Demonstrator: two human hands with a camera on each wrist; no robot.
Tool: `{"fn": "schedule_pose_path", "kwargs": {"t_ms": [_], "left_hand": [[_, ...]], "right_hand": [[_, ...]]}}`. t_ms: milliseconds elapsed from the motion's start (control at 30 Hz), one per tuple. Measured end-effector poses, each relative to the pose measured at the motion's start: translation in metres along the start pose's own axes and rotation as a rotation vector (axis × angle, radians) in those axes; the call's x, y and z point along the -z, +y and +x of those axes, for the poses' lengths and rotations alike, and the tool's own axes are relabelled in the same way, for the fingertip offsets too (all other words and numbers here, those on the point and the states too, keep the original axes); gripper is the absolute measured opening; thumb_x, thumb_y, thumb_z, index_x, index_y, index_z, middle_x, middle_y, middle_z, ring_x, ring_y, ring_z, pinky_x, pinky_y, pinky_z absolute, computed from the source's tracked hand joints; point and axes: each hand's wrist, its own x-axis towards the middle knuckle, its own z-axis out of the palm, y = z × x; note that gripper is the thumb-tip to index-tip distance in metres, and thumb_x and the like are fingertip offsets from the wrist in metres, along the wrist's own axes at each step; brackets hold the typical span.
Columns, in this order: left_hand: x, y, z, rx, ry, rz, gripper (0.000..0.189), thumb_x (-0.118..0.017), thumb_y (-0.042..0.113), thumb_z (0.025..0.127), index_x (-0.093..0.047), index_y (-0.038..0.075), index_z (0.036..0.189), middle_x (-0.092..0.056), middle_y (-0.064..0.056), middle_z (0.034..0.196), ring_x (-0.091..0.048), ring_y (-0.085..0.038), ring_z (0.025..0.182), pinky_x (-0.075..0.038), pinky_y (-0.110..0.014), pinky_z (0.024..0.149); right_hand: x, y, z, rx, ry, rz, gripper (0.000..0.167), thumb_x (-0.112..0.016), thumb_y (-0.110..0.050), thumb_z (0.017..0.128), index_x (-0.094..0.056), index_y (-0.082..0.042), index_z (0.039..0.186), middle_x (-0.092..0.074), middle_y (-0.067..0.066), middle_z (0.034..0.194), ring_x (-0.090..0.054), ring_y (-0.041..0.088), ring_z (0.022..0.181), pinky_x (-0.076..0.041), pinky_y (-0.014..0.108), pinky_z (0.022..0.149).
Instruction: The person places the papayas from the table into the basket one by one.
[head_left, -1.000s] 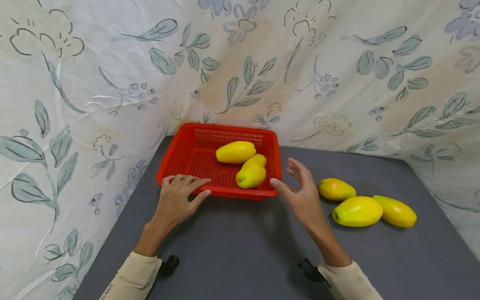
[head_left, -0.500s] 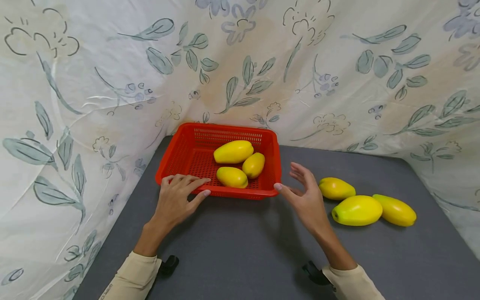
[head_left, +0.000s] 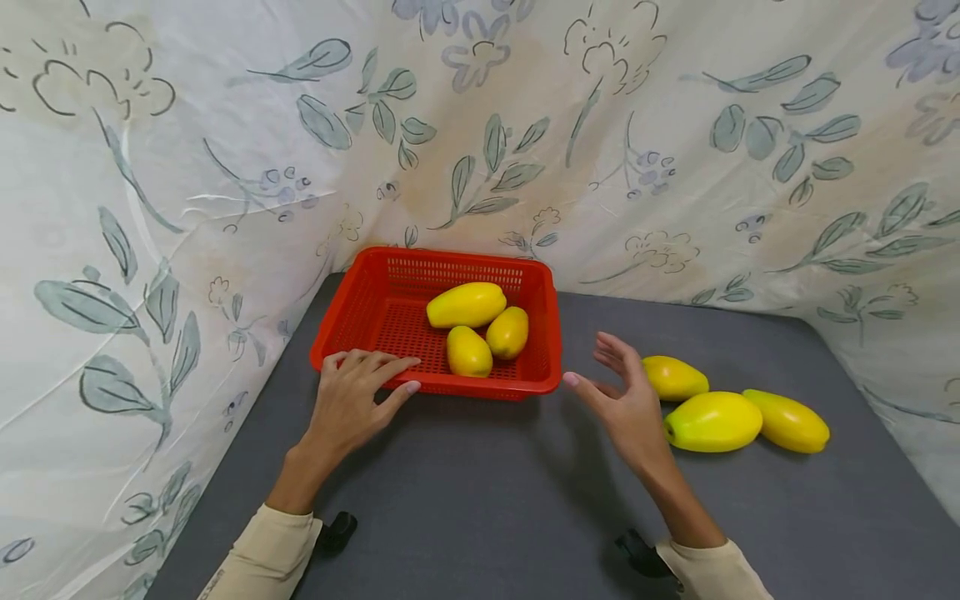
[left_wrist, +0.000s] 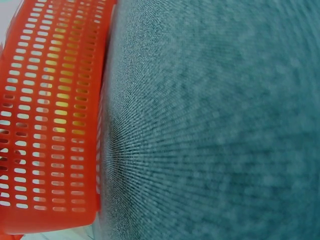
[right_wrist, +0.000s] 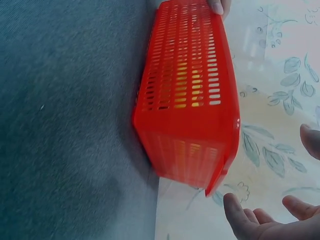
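Note:
A red plastic basket holds three yellow oblong fruits that look like papayas: one longer papaya at the back, one papaya at right and one papaya near the front wall. My left hand holds the basket's front rim near its left corner, fingers over the rim and thumb outside; the left wrist view does not show these fingers. Just off the basket's front right corner, my right hand is in the air with fingers spread and nothing in them. It also shows in the right wrist view as a hand.
Right of my right hand lie three more yellow papayas: a back one, partly hidden by the hand, a front one and a right one. A dark grey table lies beneath; a floral cloth hangs behind and at left.
The front papaya in the basket has rolled left away from the right one, then turned to point toward me. My right hand has drawn back to the right. My left hand stays put.

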Motion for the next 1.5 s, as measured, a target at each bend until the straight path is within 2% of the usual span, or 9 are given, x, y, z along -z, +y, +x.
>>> {"fn": "schedule_pose_path", "kwargs": {"t_ms": [200, 300, 400, 467, 567, 867, 1100, 1333, 1500], "left_hand": [[0.001, -0.003, -0.002, -0.001, -0.003, -0.002, 0.041, -0.078, 0.042, 0.091, -0.078, 0.023, 0.128, -0.075, -0.007, 0.11, -0.062, -0.033, 0.106, -0.036, -0.062, 0.098], [0.001, -0.004, -0.002, -0.006, 0.002, -0.004, 0.041, -0.078, 0.043, 0.091, -0.078, 0.023, 0.128, -0.075, -0.007, 0.11, -0.062, -0.032, 0.105, -0.036, -0.062, 0.098], [0.0, -0.005, -0.002, -0.014, 0.004, -0.005, 0.041, -0.078, 0.042, 0.091, -0.078, 0.023, 0.127, -0.075, -0.007, 0.11, -0.062, -0.032, 0.104, -0.036, -0.062, 0.098], [0.0, -0.006, -0.002, -0.019, 0.006, -0.007, 0.041, -0.078, 0.042, 0.091, -0.078, 0.023, 0.127, -0.075, -0.007, 0.111, -0.063, -0.032, 0.104, -0.036, -0.062, 0.098], [0.0, -0.007, -0.002, -0.02, 0.006, -0.01, 0.041, -0.078, 0.042, 0.091, -0.078, 0.023, 0.128, -0.075, -0.007, 0.111, -0.063, -0.032, 0.105, -0.036, -0.062, 0.098], [0.0, -0.007, -0.003, -0.011, -0.001, -0.013, 0.041, -0.078, 0.043, 0.091, -0.078, 0.024, 0.128, -0.075, -0.006, 0.111, -0.062, -0.031, 0.106, -0.036, -0.062, 0.099], [-0.002, -0.008, -0.002, -0.024, 0.01, -0.015, 0.04, -0.078, 0.042, 0.091, -0.078, 0.024, 0.127, -0.074, -0.006, 0.109, -0.063, -0.032, 0.104, -0.036, -0.062, 0.098], [-0.001, -0.008, -0.001, -0.025, 0.012, -0.016, 0.041, -0.078, 0.042, 0.091, -0.078, 0.023, 0.127, -0.075, -0.007, 0.109, -0.063, -0.032, 0.103, -0.036, -0.063, 0.097], [-0.001, -0.008, 0.0, -0.017, 0.002, -0.017, 0.041, -0.078, 0.042, 0.092, -0.078, 0.023, 0.128, -0.074, -0.007, 0.11, -0.062, -0.032, 0.104, -0.036, -0.063, 0.098]], "right_hand": [[0.003, 0.007, -0.005, -0.023, 0.018, -0.019, 0.082, -0.079, -0.037, 0.097, -0.036, -0.021, 0.164, -0.042, 0.003, 0.165, -0.043, 0.027, 0.151, -0.046, 0.055, 0.114], [0.007, 0.01, -0.008, -0.022, 0.03, -0.041, 0.081, -0.079, -0.037, 0.097, -0.036, -0.022, 0.164, -0.043, 0.002, 0.164, -0.044, 0.026, 0.15, -0.047, 0.05, 0.113], [0.012, 0.013, -0.012, -0.023, 0.042, -0.069, 0.08, -0.079, -0.036, 0.097, -0.036, -0.022, 0.164, -0.044, 0.003, 0.164, -0.045, 0.027, 0.15, -0.049, 0.029, 0.111], [0.015, 0.016, -0.015, -0.025, 0.052, -0.078, 0.079, -0.078, -0.034, 0.098, -0.037, -0.022, 0.164, -0.045, 0.004, 0.163, -0.046, 0.027, 0.149, -0.047, 0.014, 0.105], [0.021, 0.02, -0.018, -0.035, 0.069, -0.089, 0.078, -0.078, -0.033, 0.098, -0.037, -0.02, 0.164, -0.045, 0.005, 0.162, -0.047, 0.029, 0.148, -0.041, 0.003, 0.097], [0.035, 0.031, -0.024, -0.101, 0.117, -0.117, 0.079, -0.077, -0.036, 0.099, -0.036, -0.018, 0.164, -0.046, 0.009, 0.161, -0.049, 0.029, 0.144, -0.043, 0.005, 0.096], [0.044, 0.036, -0.029, -0.111, 0.15, -0.137, 0.077, -0.076, -0.035, 0.1, -0.038, -0.013, 0.163, -0.046, 0.012, 0.16, -0.048, 0.028, 0.14, -0.044, 0.004, 0.093], [0.056, 0.041, -0.032, -0.123, 0.199, -0.164, 0.072, -0.076, -0.033, 0.1, -0.041, -0.018, 0.162, -0.049, 0.012, 0.158, -0.049, 0.027, 0.14, -0.041, 0.003, 0.091], [0.067, 0.046, -0.034, -0.143, 0.232, -0.177, 0.071, -0.077, -0.03, 0.099, -0.043, -0.019, 0.161, -0.047, 0.01, 0.16, -0.05, 0.022, 0.139, -0.042, 0.004, 0.091]]}}
